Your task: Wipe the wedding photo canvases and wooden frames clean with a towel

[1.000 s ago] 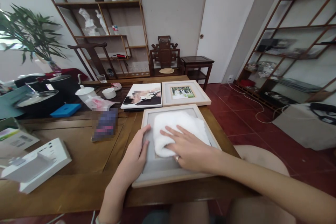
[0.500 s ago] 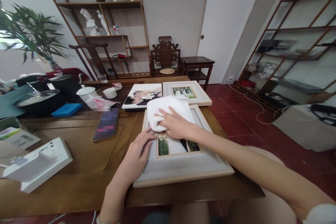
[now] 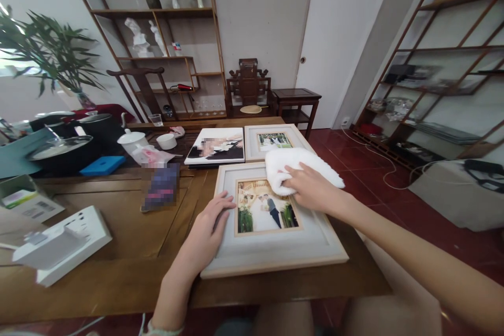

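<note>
A framed photo (image 3: 255, 261) with a pale wood border and a small wedding picture in its middle lies flat near the table's front edge. My left hand (image 3: 210, 228) rests on its left border, fingers stretched out and holding nothing. A folded white towel (image 3: 303, 160) is under my right hand (image 3: 313, 185), which grips it over the frame's upper right corner. Part of the towel hangs past the frame's right side. Right behind lie a second framed photo (image 3: 252, 142) and a photo panel (image 3: 214, 156) with a blurred picture.
On the wooden table (image 3: 129, 241) to the left stand a white power strip (image 3: 74, 252), an open box (image 3: 29, 199), a blue block (image 3: 102, 165), a dark pouch (image 3: 160, 189), a white teapot (image 3: 132, 142) and a black pot (image 3: 63, 149). A chair (image 3: 248, 86) stands behind the table.
My right hand has slid the towel to the right, from the frame's top middle to its upper right corner, uncovering the picture. My left hand has stayed on the left border.
</note>
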Demonstrator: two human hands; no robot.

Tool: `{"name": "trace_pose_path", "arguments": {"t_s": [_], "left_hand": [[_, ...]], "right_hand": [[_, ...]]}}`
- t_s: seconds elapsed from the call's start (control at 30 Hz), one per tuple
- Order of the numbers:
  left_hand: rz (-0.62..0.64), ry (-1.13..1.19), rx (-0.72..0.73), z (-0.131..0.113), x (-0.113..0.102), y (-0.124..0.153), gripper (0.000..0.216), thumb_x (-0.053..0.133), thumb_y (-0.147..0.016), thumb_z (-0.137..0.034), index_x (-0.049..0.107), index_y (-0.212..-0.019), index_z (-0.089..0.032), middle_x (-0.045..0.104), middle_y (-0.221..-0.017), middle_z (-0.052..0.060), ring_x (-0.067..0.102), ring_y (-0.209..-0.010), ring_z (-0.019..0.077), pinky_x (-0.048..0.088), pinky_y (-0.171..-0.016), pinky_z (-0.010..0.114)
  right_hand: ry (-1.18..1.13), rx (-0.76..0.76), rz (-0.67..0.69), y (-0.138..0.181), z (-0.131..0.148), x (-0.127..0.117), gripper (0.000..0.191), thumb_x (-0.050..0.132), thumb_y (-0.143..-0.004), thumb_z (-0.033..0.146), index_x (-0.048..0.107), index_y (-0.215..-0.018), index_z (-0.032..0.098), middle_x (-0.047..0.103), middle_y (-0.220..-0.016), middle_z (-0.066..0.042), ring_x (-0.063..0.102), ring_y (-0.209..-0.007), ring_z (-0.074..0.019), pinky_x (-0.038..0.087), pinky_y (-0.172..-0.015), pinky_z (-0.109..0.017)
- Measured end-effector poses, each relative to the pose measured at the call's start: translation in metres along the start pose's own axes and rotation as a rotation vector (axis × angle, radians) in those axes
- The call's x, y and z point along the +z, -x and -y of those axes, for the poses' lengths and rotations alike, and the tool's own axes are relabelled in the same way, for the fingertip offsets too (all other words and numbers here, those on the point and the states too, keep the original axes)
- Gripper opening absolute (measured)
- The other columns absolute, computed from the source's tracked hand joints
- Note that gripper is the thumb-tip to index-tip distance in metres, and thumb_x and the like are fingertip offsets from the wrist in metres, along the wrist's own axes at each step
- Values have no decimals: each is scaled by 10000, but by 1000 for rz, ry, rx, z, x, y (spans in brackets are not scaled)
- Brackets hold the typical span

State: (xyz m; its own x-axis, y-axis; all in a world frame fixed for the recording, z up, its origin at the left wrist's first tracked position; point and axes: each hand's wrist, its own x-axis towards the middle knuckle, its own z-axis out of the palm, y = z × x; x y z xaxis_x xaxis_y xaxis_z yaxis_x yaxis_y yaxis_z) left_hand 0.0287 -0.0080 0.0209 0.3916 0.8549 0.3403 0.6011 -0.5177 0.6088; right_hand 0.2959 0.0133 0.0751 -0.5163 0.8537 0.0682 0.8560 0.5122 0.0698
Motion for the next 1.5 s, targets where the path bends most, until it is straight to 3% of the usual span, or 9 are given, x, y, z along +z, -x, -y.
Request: {"name": "trace_pose_path", "arguments": {"t_s": [0.13, 0.23, 0.37, 0.47, 0.63, 0.93, 1.2, 1.33, 1.5], "left_hand": [[0, -30, 8, 2, 2, -1, 321, 389, -915, -255, 602, -1130, -148, 580, -1296, 128, 459, -1284, 239, 341, -1088, 469], [7, -43, 1, 2, 2, -1, 330, 395, -914, -258, 606, -1148, -159, 577, -1305, 115, 450, -1291, 238, 342, -1088, 467], [15, -58, 5, 3, 2, -1, 323, 399, -913, -252, 604, -1152, -179, 572, -1314, 102, 445, -1295, 236, 338, -1089, 474], [23, -63, -7, 4, 3, -1, 332, 394, -915, -264, 604, -1153, -167, 566, -1318, 112, 439, -1299, 239, 335, -1091, 471], [25, -68, -14, 3, 3, -1, 359, 382, -918, -278, 604, -1163, -135, 557, -1325, 128, 432, -1305, 235, 324, -1100, 455], [48, -76, -42, 1, 1, -2, 405, 376, -922, -294, 577, -1226, -117, 520, -1368, 126, 394, -1331, 236, 304, -1112, 446], [49, -86, -55, 2, 4, -1, 408, 388, -919, -303, 570, -1239, -125, 518, -1371, 116, 385, -1336, 233, 300, -1115, 439], [61, -100, -56, 3, 4, -1, 414, 378, -924, -308, 564, -1248, -129, 510, -1379, 108, 379, -1341, 227, 299, -1116, 435], [74, -102, -37, 5, 3, -2, 430, 367, -923, -298, 554, -1260, -106, 509, -1379, 119, 374, -1344, 223, 296, -1115, 427]], "right_hand": [[-103, -94, 39, 36, 26, -3, 435, 441, -570, -17, 687, -884, 156, 569, -1275, -151, 460, -1237, -296, 309, -1043, -469], [-294, -187, 92, 70, 47, -7, 578, 414, -550, -29, 661, -1007, 223, 521, -1353, -58, 433, -1270, -231, 313, -1065, -382], [-434, -137, 136, 91, 44, -18, 660, 403, -605, -17, 606, -1128, 330, 597, -1258, 23, 565, -1122, -201, 461, -926, -297], [-347, -14, -12, 79, 18, -27, 644, 394, -643, -17, 597, -1154, 318, 625, -1204, -8, 582, -1098, -228, 482, -900, -321], [-6, 32, -362, 37, -26, -20, 591, 333, -694, -80, 594, -1167, 159, 402, -1446, -83, 281, -1362, -270, 293, -1087, -466], [14, -14, -125, 1, -20, 28, 407, 501, -708, 61, 665, -1077, 110, 388, -1440, -168, 197, -1369, -382, 158, -1066, -634], [-108, -85, 128, 62, 39, -8, 299, 519, -756, 114, 690, -1000, 129, 484, -1363, -190, 355, -1307, -367, 279, -1046, -584], [-218, -133, 271, 87, 69, -19, 343, 620, -729, 203, 671, -1068, 176, 497, -1354, -178, 380, -1276, -418, 334, -975, -651], [-261, -61, 125, 71, 62, -4, 284, 461, -903, 254, 649, -1099, 173, 400, -1434, -160, 216, -1377, -324, 200, -1068, -616]]}}
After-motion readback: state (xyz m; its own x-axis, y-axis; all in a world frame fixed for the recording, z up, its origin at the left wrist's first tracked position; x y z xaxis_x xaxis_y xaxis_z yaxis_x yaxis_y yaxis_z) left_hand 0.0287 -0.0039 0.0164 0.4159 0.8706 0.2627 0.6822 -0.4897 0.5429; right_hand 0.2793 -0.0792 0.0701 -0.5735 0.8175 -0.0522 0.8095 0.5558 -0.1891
